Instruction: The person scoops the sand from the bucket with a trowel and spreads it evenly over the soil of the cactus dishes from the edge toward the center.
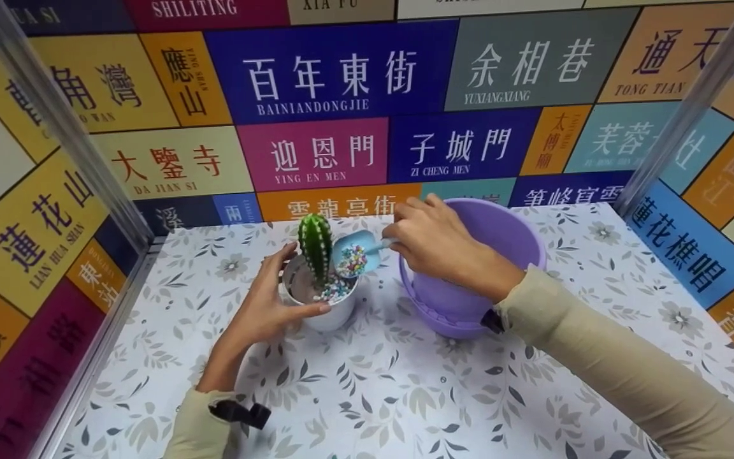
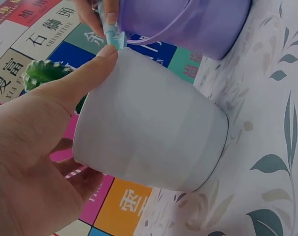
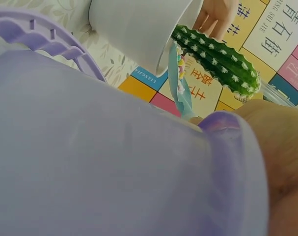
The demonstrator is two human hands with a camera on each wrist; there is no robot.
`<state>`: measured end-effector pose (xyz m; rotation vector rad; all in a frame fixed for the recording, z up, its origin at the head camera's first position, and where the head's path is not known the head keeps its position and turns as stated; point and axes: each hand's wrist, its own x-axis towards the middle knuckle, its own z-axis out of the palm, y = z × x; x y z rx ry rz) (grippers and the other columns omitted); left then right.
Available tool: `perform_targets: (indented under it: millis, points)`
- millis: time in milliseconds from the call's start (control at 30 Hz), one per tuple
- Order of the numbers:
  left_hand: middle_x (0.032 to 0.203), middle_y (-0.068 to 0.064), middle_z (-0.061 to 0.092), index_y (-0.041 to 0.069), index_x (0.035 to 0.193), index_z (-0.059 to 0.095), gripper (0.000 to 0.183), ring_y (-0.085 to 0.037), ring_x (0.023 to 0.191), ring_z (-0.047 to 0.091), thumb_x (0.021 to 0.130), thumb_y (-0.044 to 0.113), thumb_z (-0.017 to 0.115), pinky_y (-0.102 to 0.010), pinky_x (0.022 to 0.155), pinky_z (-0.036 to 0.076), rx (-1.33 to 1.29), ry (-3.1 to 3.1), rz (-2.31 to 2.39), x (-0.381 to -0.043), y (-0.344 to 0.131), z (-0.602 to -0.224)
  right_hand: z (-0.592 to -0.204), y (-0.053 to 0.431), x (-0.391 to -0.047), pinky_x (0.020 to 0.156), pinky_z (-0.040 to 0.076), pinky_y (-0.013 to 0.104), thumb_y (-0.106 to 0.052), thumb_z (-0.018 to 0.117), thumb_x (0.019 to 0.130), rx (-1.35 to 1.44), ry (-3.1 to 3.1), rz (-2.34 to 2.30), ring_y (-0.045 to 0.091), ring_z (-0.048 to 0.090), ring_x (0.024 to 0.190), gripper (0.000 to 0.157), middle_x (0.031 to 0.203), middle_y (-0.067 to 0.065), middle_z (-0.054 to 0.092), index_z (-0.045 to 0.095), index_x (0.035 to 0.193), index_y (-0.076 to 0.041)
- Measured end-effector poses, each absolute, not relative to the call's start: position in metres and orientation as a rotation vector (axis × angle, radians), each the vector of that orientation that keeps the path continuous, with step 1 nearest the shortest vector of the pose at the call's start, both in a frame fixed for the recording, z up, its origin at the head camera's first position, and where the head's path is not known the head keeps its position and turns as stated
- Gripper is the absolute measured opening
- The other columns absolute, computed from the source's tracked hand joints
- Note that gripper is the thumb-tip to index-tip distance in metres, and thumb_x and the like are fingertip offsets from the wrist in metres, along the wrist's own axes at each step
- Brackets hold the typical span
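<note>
A green cactus [image 1: 316, 245] stands in a white pot [image 1: 331, 317], with small coloured pebbles [image 1: 336, 290] beside its stem. My left hand [image 1: 278, 299] grips the pot, thumb along the near side and fingers round the far left side. In the left wrist view the thumb presses near the rim of the pot [image 2: 149, 118]. My right hand [image 1: 434, 245] pinches the handle of a light blue scoop [image 1: 372, 258]. Coloured pebbles lie in the scoop, whose tip overlaps the pot's right rim. The right wrist view shows the scoop [image 3: 182, 96] beside the cactus [image 3: 220, 61].
A large purple flowerpot [image 1: 520, 239] with a purple saucer [image 1: 453, 328] stands just right of the white pot, under my right forearm. Leaf-patterned white covering [image 1: 367, 395] lies on the table. Behind rises a wall of coloured signs [image 1: 335, 70], with metal posts [image 1: 692, 102] at the corners.
</note>
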<state>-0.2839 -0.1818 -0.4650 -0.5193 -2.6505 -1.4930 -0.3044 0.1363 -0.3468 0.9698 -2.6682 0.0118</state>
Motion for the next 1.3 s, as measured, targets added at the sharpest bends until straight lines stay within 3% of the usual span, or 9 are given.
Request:
perform_targets:
  millis: [200,433,667,900,1300]
  points:
    - [0.176,-0.006,0.035,0.021,0.171,0.032,0.119,-0.030,0.164,0.033,0.076,0.042,0.101,-0.059,0.133,0.031,-0.556,-2.626,-1.576,-0.285,-0.184,-0.465,-0.348,0.134,-0.304,0.082,0.039,0.045,-0.016,0.077,0.100,0.959,-2.653,0.006,0.032,0.062,0.100,0.017,0.108,0.010,0.073,0.085,0.115,-0.019]
    - [0.174,-0.012,0.025,0.025,0.171,0.028,0.125,-0.036,0.162,0.031,0.072,0.054,0.100,-0.065,0.130,0.031,-0.477,-2.712,-1.400,-0.278,-0.172,-0.461,-0.348,0.136,-0.304,0.081,0.040,0.046,-0.018,0.075,0.102,0.947,-2.614,0.011,0.033,0.063,0.101,0.014,0.108,0.012,0.074,0.085,0.111,-0.017]
    - [0.166,-0.014,0.033,0.024,0.171,0.028,0.128,-0.036,0.154,0.041,0.070,0.056,0.100,-0.062,0.128,0.037,-0.437,-2.732,-1.305,-0.278,-0.165,-0.461,-0.350,0.137,-0.304,0.081,0.039,0.045,-0.019,0.077,0.101,0.922,-2.573,-0.002,0.034,0.062,0.101,0.014,0.108,0.012,0.073,0.086,0.112,-0.018]
    - [0.167,-0.012,0.035,0.028,0.171,0.028,0.127,-0.035,0.156,0.039,0.070,0.054,0.101,-0.064,0.127,0.036,-0.450,-2.722,-1.364,-0.279,-0.171,-0.462,-0.352,0.137,-0.304,0.079,0.039,0.044,-0.018,0.078,0.100,0.911,-2.553,-0.015,0.033,0.062,0.100,0.014,0.106,0.012,0.073,0.086,0.111,-0.019]
    - [0.169,-0.014,0.033,0.027,0.171,0.028,0.127,-0.037,0.156,0.038,0.071,0.054,0.101,-0.065,0.128,0.035,-0.431,-2.728,-1.356,-0.277,-0.171,-0.460,-0.353,0.136,-0.304,0.076,0.039,0.043,-0.016,0.081,0.097,0.931,-2.467,-0.013,0.031,0.062,0.097,0.014,0.103,0.010,0.073,0.086,0.109,-0.019]
